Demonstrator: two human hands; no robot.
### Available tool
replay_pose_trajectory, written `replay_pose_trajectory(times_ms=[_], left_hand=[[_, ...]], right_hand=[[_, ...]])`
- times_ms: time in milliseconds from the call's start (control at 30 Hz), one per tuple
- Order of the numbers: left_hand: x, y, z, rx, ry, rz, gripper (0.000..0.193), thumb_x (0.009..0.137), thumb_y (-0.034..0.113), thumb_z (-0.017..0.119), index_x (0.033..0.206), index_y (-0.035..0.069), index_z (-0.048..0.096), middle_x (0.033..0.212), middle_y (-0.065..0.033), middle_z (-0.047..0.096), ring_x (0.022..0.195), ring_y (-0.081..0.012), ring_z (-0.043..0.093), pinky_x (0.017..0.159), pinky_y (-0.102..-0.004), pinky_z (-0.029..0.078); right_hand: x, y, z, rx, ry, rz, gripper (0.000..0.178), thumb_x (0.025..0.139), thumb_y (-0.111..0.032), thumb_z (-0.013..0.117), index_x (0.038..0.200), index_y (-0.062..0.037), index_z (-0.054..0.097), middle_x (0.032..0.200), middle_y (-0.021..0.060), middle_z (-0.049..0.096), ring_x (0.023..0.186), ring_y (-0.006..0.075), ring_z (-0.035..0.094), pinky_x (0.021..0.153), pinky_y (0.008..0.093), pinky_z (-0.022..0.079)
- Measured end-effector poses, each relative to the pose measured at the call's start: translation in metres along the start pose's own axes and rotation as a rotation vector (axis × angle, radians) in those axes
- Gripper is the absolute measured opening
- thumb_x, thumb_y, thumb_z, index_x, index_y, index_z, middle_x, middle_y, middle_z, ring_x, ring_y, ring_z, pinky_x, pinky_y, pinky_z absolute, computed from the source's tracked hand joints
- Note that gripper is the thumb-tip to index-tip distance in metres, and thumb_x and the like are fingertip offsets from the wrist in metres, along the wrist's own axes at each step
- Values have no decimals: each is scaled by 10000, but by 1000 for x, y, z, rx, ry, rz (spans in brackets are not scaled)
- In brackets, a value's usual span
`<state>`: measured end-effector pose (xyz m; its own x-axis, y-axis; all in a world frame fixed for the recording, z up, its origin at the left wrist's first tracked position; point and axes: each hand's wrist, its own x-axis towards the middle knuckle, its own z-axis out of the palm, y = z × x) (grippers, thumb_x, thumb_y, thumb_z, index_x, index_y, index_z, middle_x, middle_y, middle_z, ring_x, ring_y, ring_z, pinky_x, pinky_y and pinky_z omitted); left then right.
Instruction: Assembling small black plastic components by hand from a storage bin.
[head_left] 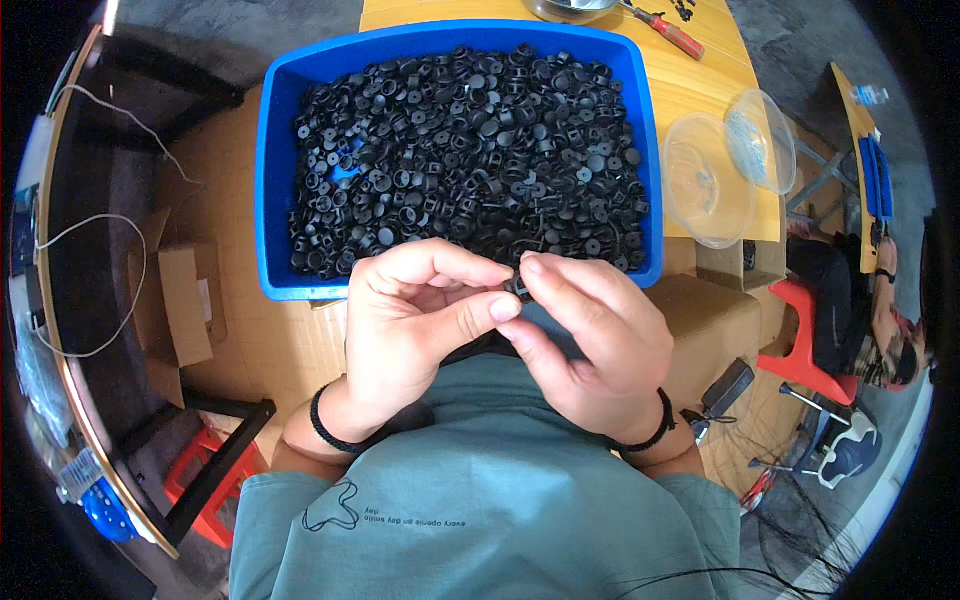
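Observation:
Both my hands meet just over the near edge of a blue bin (pixel 262 190). A heap of small round black plastic parts (pixel 450 140) fills that bin. Between the fingertips sits one small black plastic part (pixel 519 288), mostly covered by the fingers. My left hand (pixel 415 305) pinches it with thumb and forefinger from the left. From the right, the thumb and fingers of my right hand (pixel 600 340) close on the same part. Its exact shape is too hidden to tell.
Right of the bin, two clear plastic bowls (pixel 705 190) stand on the wooden table (pixel 700 75). A red-handled screwdriver (pixel 675 36) and a metal bowl (pixel 570 8) lie farther back. An open cardboard box (pixel 185 310) is at left. Another person sits on a red stool (pixel 800 335) at right.

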<state>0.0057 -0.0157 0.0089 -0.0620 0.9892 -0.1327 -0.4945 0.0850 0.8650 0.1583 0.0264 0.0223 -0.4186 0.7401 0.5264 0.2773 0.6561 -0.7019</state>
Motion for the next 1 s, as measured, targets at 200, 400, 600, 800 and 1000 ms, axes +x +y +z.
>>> replay_pose_trajectory(times_ms=[200,400,600,800,1000], left_hand=[[4,0,-2,20,22,-70,148,762,-78,658,891,-12,628,866,-97,661,795,-119,621,745,-237,495],[8,-1,2,49,-17,-118,225,751,-94,655,957,-31,589,876,-94,662,816,-138,630,756,-248,501],[7,-9,3,166,-53,-126,313,728,-109,665,1021,-39,582,900,-95,661,835,-133,627,760,-254,505],[-2,3,-29,386,177,17,278,727,-76,660,996,-18,621,854,-47,630,758,-115,598,714,-237,483],[-19,40,-134,483,502,145,198,851,19,573,1038,-45,589,895,-93,631,762,-134,613,706,-220,500]], right_hand=[[-7,12,9,-75,33,-74,355,627,-5,692,967,35,600,871,125,614,716,248,613,596,309,507],[-10,16,4,22,0,-19,370,615,45,681,977,23,609,836,120,623,626,242,589,525,308,472],[-20,30,-5,105,-108,-32,352,679,-9,666,1021,17,587,842,106,599,676,245,582,576,332,477],[-3,69,-74,-198,-68,273,322,721,-126,704,1024,-44,630,893,118,652,741,227,640,688,306,517],[8,162,-133,-740,-115,545,202,741,-51,620,937,-13,655,842,184,647,696,285,635,672,356,502]])
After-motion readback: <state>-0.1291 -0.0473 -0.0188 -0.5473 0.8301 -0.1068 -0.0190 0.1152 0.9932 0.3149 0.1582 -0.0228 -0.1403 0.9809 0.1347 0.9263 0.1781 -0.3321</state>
